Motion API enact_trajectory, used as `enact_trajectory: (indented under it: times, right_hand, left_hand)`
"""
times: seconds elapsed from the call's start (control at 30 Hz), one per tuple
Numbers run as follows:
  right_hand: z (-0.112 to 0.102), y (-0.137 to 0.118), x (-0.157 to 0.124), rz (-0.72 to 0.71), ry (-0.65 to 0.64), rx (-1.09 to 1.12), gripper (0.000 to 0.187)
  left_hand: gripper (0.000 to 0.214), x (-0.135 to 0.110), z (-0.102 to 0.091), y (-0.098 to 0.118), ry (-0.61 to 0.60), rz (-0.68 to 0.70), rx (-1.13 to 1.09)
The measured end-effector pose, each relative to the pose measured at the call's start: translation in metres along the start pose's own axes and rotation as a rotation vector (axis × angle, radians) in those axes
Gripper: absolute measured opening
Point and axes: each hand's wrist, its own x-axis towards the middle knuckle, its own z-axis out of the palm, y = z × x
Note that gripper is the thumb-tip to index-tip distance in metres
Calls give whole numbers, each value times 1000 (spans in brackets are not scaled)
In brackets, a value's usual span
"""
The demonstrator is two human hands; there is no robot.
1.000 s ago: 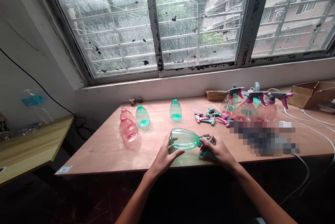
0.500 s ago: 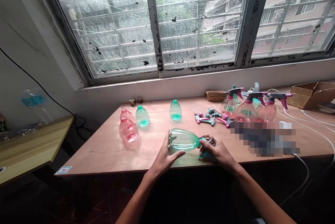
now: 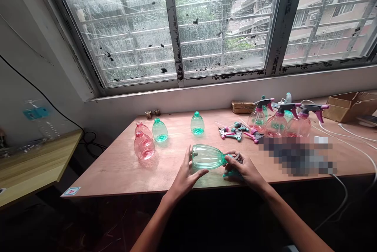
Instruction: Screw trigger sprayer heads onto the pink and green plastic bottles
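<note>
A see-through green spray bottle (image 3: 207, 157) is held on its side above the table's front part. My left hand (image 3: 188, 171) grips its base end, thumb below and fingers behind. At the neck, my right hand (image 3: 243, 168) is closed around the spray head (image 3: 232, 174), whose teal trigger hangs below the fingers. The join between head and neck is mostly covered by my fingers. Beyond the hands, one green bottle without a head (image 3: 197, 123) stands upright. Loose pink and teal spray heads (image 3: 234, 132) lie to its right.
Two pink bottles (image 3: 144, 146) and a green bottle (image 3: 160, 130) stand at the left. Several bottles with heads fitted (image 3: 275, 124) are at the right, near a cardboard box (image 3: 350, 106) and white cables (image 3: 347, 130). A blurred dark patch (image 3: 297, 155) covers part of the table (image 3: 118, 173).
Almost nothing differs. Both hands keep their hold, and the bottle stays sideways in nearly the same place.
</note>
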Motion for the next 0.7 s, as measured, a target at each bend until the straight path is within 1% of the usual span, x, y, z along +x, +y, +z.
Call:
enact_trajectory:
  times: [0.13,0.33,0.4,0.53,0.6,0.7]
  right_hand:
    - [1,0,1,-10,5,-11,40]
    - [1,0,1,3,22,-14,41]
    - [1,0,2,-20,23,-34,41]
    - [1,0,3,-49,10,-70,41]
    - [1,0,3,-55,-3,-73,41]
    - [1,-1,2,-31,-1,-56,42]
  left_hand:
    - [97,0,-1,2,24,-13,42]
    - [96,1,-2,5,49,93,186]
    - [95,0,-1,5,32,94,181]
    - [108,0,0,4,11,32,66]
    - [101,0,1,6,27,6,34]
    - [85,1,0,10,46,24,110]
